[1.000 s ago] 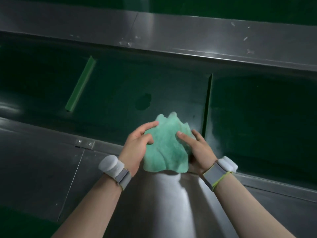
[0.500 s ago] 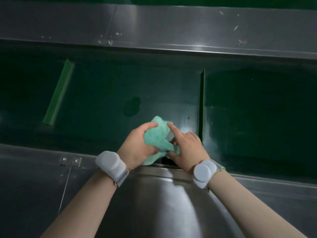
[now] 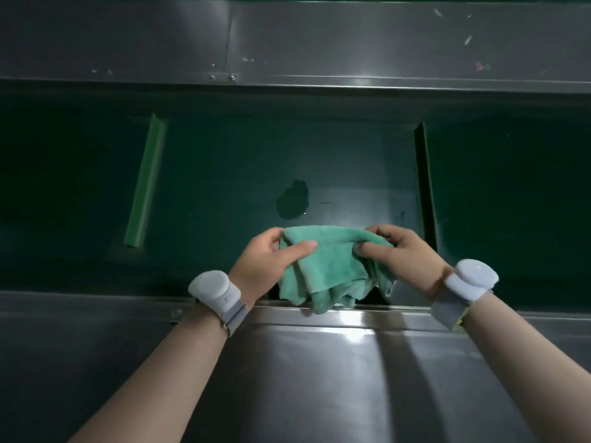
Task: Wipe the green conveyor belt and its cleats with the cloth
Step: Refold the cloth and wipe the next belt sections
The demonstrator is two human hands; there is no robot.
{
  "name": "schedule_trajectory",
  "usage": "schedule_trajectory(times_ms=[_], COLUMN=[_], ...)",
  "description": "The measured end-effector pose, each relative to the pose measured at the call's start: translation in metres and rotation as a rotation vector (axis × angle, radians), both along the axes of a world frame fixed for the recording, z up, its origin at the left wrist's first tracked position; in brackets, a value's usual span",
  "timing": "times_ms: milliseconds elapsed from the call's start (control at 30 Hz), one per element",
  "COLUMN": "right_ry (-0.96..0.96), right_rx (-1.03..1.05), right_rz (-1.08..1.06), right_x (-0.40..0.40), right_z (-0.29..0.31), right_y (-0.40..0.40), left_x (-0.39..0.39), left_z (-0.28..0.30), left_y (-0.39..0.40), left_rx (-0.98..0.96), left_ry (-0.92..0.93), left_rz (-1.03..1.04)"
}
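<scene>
Dark green conveyor belt [image 3: 224, 187] between steel rails; left hand [image 3: 267, 262] and right hand [image 3: 404, 255] both pinch the bunched cloth [image 3: 332, 266] above it.

belt [image 3: 224, 174] | green cleats [image 3: 145, 183] upright | dark patch [image 3: 292, 199]
</scene>
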State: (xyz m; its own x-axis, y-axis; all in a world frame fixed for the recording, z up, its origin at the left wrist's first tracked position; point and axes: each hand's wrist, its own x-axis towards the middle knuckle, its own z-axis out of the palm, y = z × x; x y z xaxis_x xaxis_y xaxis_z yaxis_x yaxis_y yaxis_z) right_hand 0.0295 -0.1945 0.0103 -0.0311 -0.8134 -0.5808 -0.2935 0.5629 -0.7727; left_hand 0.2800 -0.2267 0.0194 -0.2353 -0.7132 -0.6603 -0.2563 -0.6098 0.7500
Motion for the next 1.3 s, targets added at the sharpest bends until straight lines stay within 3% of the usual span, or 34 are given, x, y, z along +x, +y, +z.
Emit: schedule_trajectory(times_ms=[67, 200, 300, 433, 533, 633, 733, 833, 933, 1000, 1100, 1300], right_ry=[0.033, 0.155, 0.219, 0.233, 0.167, 0.027, -0.071, -0.058, 0.311, 0.498, 0.454, 0.236], right_rx=[-0.018, -0.071, -0.066, 0.017, 0.085, 0.149, 0.231, 0.257, 0.240, 0.205, 0.138, 0.177], right_rz=[-0.081, -0.132, -0.122, -0.162, -0.238, -0.322, -0.231, -0.076, 0.328, 0.453, 0.454, 0.229], right_x=[0.013, 0.046, 0.064, 0.069, 0.067, 0.060, 0.058, 0.064, 0.068, 0.070, 0.066, 0.064], right_z=[-0.005, -0.017, -0.027, -0.038, -0.045, -0.043, -0.046, -0.058, -0.066, -0.069, -0.074, -0.088], right_y=[-0.005, -0.011, -0.010, -0.004, 0.001, 0.002, 0.002, 0.005, 0.007, 0.004, -0.004, -0.004], left_x=[0.009, 0.021, 0.023, 0.023, 0.022, 0.024, 0.035, 0.044, 0.047, 0.044, 0.035, 0.026], left_z=[-0.009, -0.040, -0.058, -0.076, -0.080, -0.065, -0.050, -0.052, -0.064, -0.070, -0.074, -0.071], left_y=[-0.008, -0.017, -0.012, -0.002, 0.001, -0.001, -0.009, -0.009, -0.003, -0.002, -0.005, -0.008], left_rx=[0.035, -0.068, -0.076, -0.086, -0.171, -0.051, 0.047, 0.060, 0.013, 0.022, -0.016, -0.034], left_ry=[0.025, -0.297, -0.390, -0.404, -0.460, -0.237, -0.135, -0.216, -0.359, -0.382, -0.367, -0.343], left_rz=[0.100, 0.196, 0.181, -0.060, -0.101, -0.038, 0.003, -0.028, -0.130, -0.127, -0.052, 0.057])
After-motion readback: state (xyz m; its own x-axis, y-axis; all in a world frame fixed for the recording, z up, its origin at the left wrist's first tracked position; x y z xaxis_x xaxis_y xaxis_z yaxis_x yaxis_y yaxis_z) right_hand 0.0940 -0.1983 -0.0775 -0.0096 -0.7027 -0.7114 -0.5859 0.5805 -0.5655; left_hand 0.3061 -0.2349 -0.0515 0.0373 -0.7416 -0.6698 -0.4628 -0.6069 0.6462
